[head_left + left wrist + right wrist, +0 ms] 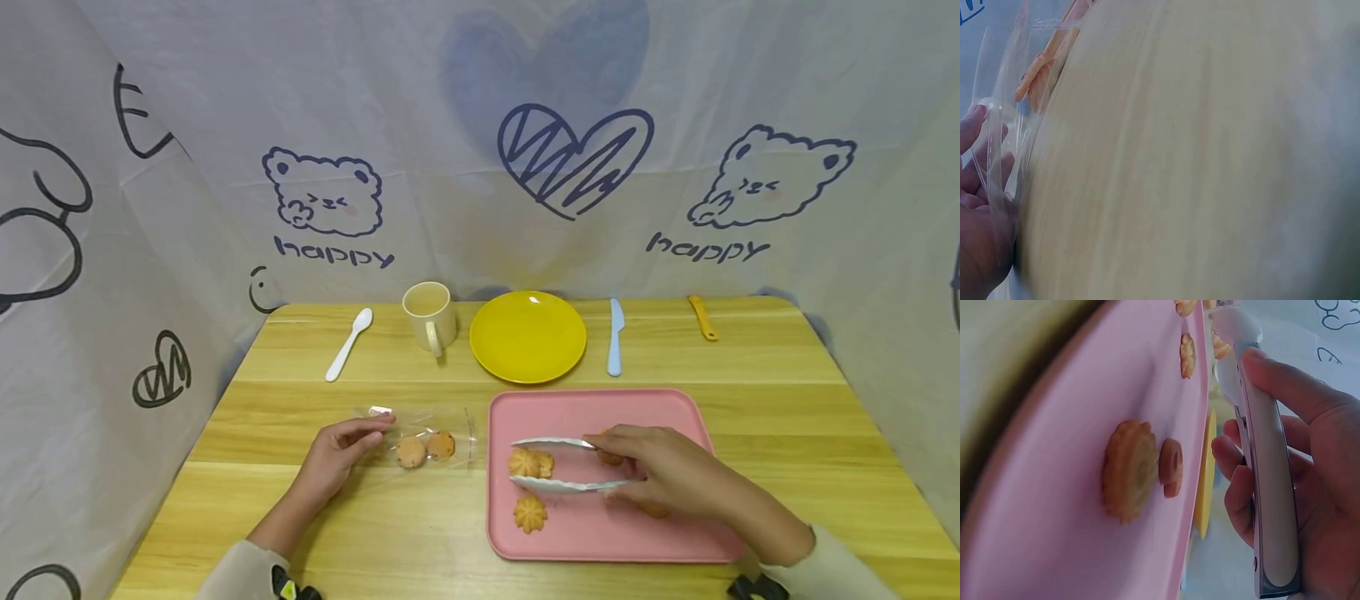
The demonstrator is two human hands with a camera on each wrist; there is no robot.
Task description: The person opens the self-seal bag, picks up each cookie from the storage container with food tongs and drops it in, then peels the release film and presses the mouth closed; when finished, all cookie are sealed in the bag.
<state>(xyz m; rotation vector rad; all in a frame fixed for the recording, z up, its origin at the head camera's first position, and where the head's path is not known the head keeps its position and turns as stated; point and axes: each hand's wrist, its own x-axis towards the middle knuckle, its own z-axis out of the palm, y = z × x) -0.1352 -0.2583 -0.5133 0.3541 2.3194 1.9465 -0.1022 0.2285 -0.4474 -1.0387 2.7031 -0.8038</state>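
Note:
My right hand (663, 467) grips a pair of metal tongs (1272, 487) with pale handles above the pink tray (592, 546). The tongs' two arms are spread on either side of flower-shaped cookies (525, 463) at the tray's left. Nearer the front edge lies another flower-shaped cookie (530, 515); more cookies sit partly under my right hand. My left hand (333, 454) holds the left end of a clear plastic bag (459, 421) lying on the table. Two round cookies (411, 452) show inside. Clear film crosses the left fingers (994, 156) in the left wrist view.
Behind the tray stand a yellow plate (528, 337) and a cream mug (430, 315). A white spoon (349, 345) lies at the left, with a light blue knife (615, 337) and a yellow utensil handle (703, 318) at the right. A printed curtain (450, 217) hangs behind the table.

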